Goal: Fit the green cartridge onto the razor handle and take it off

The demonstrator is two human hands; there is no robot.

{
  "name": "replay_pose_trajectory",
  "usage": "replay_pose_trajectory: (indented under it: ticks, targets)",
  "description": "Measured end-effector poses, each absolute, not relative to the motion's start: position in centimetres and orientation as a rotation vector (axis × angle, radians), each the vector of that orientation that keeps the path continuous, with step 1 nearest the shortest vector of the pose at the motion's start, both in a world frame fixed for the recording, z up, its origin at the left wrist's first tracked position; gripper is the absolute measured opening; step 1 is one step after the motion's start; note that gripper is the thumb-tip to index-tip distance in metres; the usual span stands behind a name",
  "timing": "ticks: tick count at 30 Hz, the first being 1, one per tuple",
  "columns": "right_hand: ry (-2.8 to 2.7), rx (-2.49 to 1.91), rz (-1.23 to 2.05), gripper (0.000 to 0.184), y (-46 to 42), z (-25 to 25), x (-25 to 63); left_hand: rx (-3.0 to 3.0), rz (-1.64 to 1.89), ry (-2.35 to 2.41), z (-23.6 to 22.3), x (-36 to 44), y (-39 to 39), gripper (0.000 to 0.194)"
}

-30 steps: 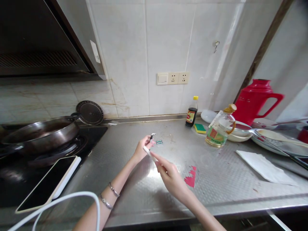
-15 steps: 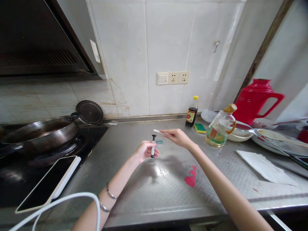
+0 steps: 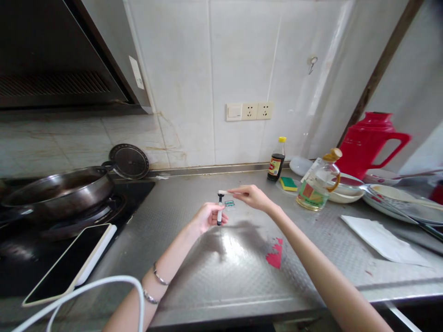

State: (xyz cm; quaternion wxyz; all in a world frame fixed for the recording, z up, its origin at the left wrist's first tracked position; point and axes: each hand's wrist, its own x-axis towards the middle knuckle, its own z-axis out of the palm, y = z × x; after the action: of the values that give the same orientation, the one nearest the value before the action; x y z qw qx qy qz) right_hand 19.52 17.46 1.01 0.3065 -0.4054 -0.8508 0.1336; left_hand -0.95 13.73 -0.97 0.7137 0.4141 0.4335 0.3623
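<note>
Black-topped handle (image 3: 219, 215) in left hand (image 3: 207, 216) (white stick (image 3: 223, 192) in right hand (image 3: 255, 198))

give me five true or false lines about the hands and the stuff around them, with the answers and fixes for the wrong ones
1. The left hand grips a slim grey-and-black handle. True.
2. The right hand is empty. False: it holds a slim white stick, whose tip is at the handle's upper end.
3. A torn-edged red patch is on the shiny metal counter. True.
4. The green-and-yellow rectangular sponge lies left of the dark bottle with a yellow cap. False: the sponge is to the right of the bottle in the picture.
5. A wide, round metal pan sits on the black stove. True.
</note>
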Motion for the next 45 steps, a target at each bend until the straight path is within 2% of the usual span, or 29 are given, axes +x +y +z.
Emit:
replay_pose_trajectory:
  ticks: [10,30,37,45]
  targets:
    - [-2.237,-1.168,0.303,0.03,18.2,0.9,19.2,0.884,0.815,0.949,-1.1,-0.9,13.7,0.006]
    - [-2.168,-1.109,0.452,0.032,18.7,-0.6,19.0,0.922,0.832,1.007,-1.0,-1.2,14.1,0.005]
    - [-1.873,-1.298,0.363,0.039,19.1,-1.9,19.3,1.048,0.87,1.023,-1.3,-1.9,14.5,0.008]
    - [-1.932,-1.37,0.5,0.025,17.5,-2.2,19.6,1.12,0.995,1.038,-0.8,-3.1,15.1,0.018]
